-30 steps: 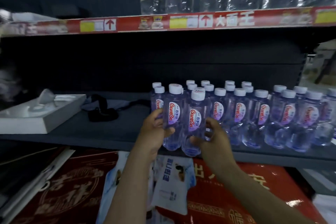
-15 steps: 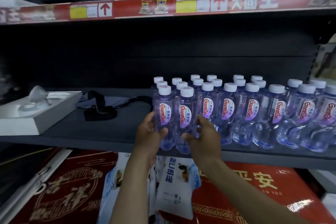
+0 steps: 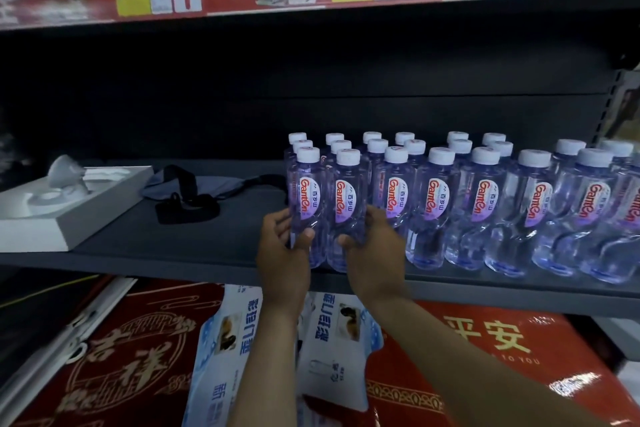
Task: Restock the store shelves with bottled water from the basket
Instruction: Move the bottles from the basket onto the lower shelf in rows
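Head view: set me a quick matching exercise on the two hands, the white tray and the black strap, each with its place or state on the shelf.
Things:
1 left hand
2 right hand
3 white tray
4 black strap

Places or states:
A far left of the shelf
B between tray and bottles
C holds the leftmost front bottle
D holds the second front bottle from the left

Pairs: 1-C, 2-D, 3-A, 4-B.

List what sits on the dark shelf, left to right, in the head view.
White packaging tray → grey pouch with black strap → left Ganten bottle, gripped by left hand → right Ganten bottle, gripped by right hand → stocked row of Ganten bottles.
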